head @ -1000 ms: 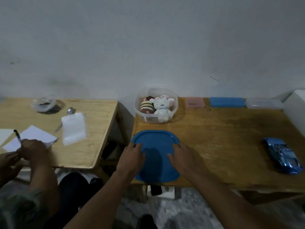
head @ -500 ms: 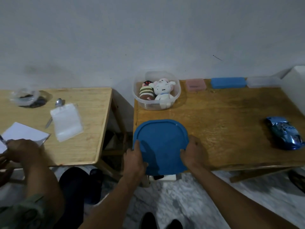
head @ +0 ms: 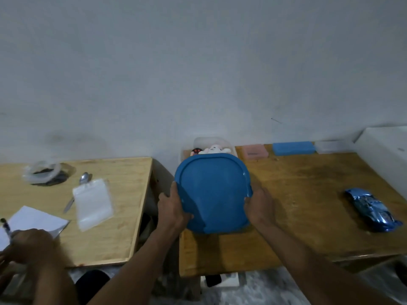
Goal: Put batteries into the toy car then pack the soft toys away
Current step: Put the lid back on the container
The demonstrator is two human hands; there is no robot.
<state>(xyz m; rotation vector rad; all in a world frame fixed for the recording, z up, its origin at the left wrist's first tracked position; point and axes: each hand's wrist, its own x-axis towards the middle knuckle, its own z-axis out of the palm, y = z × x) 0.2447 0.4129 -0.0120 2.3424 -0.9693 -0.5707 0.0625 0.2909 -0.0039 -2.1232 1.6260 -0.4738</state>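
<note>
Two-handed grip on lid point(head: 212, 192) edges (left hand point(head: 171, 205) at 9 o'clock, right hand point(head: 257, 205) at 3). Closing step. Next: seat squarely on tub point(head: 210, 140) at 12 o'clock.

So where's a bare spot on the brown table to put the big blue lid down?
Bare wood lies between the round blue plastic lid and the shiny blue toy car. Crowded along the wall: clear plastic tub of soft toys, flat pink case, long blue box.

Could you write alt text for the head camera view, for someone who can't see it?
A left hand and right hand grip a blue lid over a wooden table, before a clear tub holding soft toys. A blue toy car lies to the right.
</note>
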